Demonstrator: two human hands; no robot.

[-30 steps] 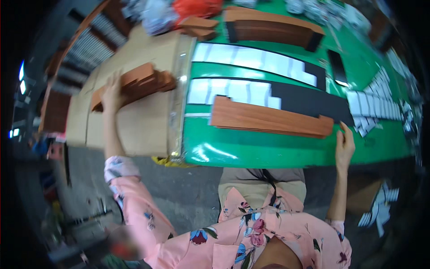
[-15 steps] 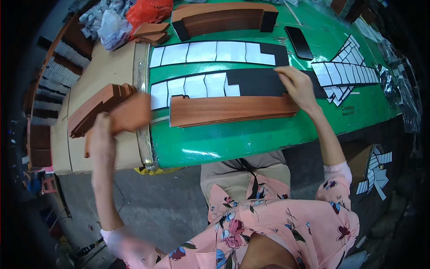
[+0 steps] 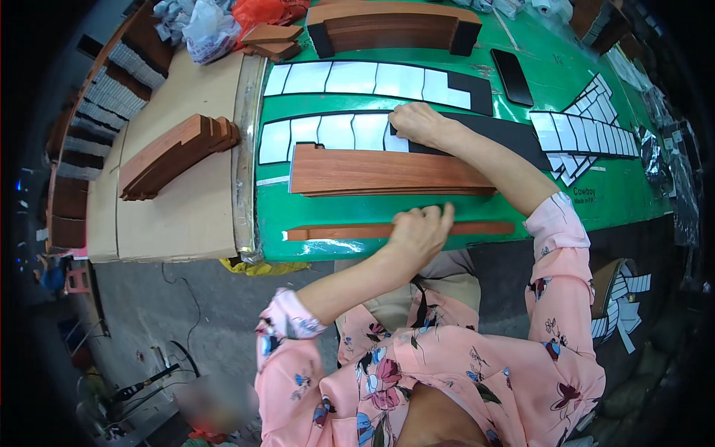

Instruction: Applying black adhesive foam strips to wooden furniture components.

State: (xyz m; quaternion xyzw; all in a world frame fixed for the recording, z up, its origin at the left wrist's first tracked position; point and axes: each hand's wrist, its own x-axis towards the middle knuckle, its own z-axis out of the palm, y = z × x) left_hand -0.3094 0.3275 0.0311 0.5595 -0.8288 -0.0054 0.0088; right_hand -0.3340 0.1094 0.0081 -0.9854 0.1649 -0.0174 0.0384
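Note:
My left hand (image 3: 421,235) lies across a long, narrow brown wooden piece (image 3: 328,232) near the table's front edge. Its fingers look slightly apart and reach past the piece's far side. Beyond it rests a stack of brown wooden boards (image 3: 387,173), notched at its left end. My right hand (image 3: 418,124) is above that stack, fingers closed at the right end of a row of white stickers (image 3: 335,134) on a black backing sheet (image 3: 506,138). What the fingertips pinch is hidden. Another sheet with white stickers (image 3: 365,78) lies farther back.
Curved brown boards (image 3: 179,156) are piled on the cardboard (image 3: 167,227) at left. At the back stands a curved wooden piece with dark ends (image 3: 395,30). A black phone (image 3: 511,77) and fanned white sticker sheets (image 3: 585,134) lie at right on the green tabletop (image 3: 335,208).
My left hand has moved right from the pile on the cardboard to the front edge, where a wooden piece now lies. My right hand has moved left onto the stickers. The whole view shifted slightly.

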